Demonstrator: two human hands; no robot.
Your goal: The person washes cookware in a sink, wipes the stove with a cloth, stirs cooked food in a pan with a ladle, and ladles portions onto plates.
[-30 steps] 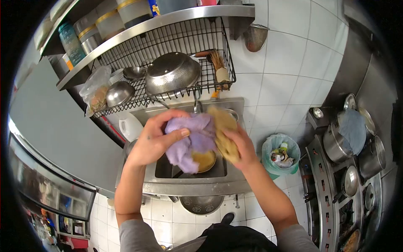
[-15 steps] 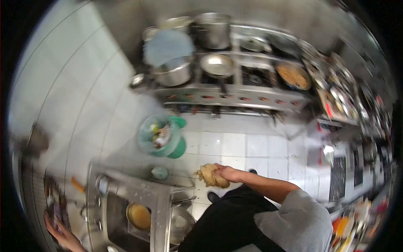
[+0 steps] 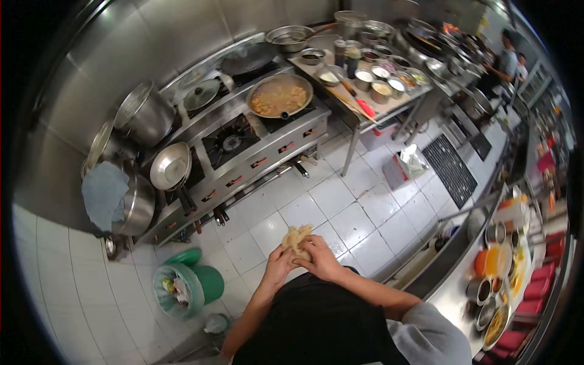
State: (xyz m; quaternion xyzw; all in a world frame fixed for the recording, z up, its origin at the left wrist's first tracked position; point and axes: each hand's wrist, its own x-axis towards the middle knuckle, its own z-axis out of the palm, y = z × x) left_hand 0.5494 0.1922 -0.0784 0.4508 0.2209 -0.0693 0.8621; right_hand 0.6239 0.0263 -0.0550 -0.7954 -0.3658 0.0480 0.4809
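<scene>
A crumpled tan cloth (image 3: 296,238) is bunched in front of my apron, above the tiled floor. My left hand (image 3: 279,266) grips it from the left, and my right hand (image 3: 320,257) closes over its right side. The fingers of both hands are curled around the cloth, partly hiding it. Beyond my hands stands the stove, where a pan of food (image 3: 280,96) steams on a burner. An unfilled frying pan (image 3: 171,166) rests farther left, its dark handle pointing toward me.
A green bin (image 3: 210,285) with a lined waste container (image 3: 177,291) stands on the floor at left. Pots, one under a blue-grey cloth (image 3: 104,196), crowd the stove's left end. A prep table (image 3: 340,85) carries bowls and bottles. At right runs a counter of food. People (image 3: 506,58) stand far back.
My left hand has come from the sink area at far left to the cloth, which both hands now hold. The view has swung right, bringing the prep table and counter into sight.
</scene>
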